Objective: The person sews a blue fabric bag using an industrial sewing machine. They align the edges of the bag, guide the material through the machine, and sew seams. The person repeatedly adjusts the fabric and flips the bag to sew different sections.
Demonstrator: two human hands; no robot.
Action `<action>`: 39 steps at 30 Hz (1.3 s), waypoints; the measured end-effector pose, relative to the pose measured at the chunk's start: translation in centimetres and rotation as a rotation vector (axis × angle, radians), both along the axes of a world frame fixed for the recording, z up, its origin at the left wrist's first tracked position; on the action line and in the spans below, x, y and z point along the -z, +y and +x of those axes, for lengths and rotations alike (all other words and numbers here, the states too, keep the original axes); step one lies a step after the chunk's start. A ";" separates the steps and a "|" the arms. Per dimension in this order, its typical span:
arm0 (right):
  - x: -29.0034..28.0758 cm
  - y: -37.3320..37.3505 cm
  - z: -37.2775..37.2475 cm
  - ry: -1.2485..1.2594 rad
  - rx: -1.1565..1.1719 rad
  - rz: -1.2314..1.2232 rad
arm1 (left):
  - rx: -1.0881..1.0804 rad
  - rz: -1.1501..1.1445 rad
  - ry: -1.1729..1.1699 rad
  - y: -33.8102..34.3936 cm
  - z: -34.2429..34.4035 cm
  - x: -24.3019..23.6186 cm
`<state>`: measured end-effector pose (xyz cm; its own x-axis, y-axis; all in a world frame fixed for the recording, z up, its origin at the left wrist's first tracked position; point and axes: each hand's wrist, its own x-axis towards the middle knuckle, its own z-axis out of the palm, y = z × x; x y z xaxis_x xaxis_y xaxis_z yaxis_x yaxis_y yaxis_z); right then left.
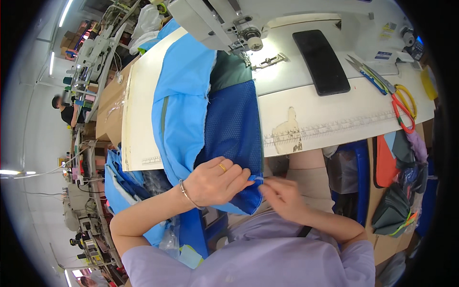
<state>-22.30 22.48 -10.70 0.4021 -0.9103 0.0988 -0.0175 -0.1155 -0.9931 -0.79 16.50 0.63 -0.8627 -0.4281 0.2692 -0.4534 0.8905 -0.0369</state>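
Note:
Under the sewing machine's needle area [246, 55] runs a sewn fabric piece, with a light blue panel [184, 110] on the left and dark blue mesh [229, 124] on the right. Its lower end hangs over the table's front edge. My left hand [217, 182] is closed on the mesh near that end, fingers curled and pointing right. Just to the right, my right hand [285, 198] has thumb and fingers pinched at the mesh's right edge. A small pale blue bit shows between the two hands; what exactly the right fingers hold is partly hidden.
On the white sewing table [330, 126] lie a black phone [322, 62], scissors with red and yellow handles [401, 103] and a printed ruler strip. Yellow tape [429, 82] sits at the far right. Fabric pieces [394, 205] hang on the right; blue cloth [124, 182] lies left.

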 end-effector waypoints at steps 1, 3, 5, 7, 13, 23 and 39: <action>0.1 -0.7 -0.7 0.086 0.125 -0.276 | 0.013 0.007 -0.015 0.0 -0.2 0.0; 0.0 -2.9 -2.0 0.256 0.382 -0.828 | 0.024 0.018 -0.020 -0.2 -0.4 -0.1; -0.9 -4.5 -2.2 0.453 0.375 -1.028 | 0.026 0.030 -0.001 -0.4 -0.5 0.0; -1.2 -5.7 -1.7 0.542 0.332 -1.134 | 0.050 0.040 -0.015 -0.6 -0.4 0.0; -1.3 -7.0 0.1 0.328 0.171 -1.098 | -0.052 0.202 0.038 -3.2 -1.1 -2.0; -7.6 -9.0 1.7 0.319 0.195 -1.232 | -0.310 0.205 -0.045 -15.1 -1.9 -0.6; -7.6 -10.4 0.4 0.286 0.148 -1.307 | -0.122 0.202 -0.150 -15.8 -3.2 -0.8</action>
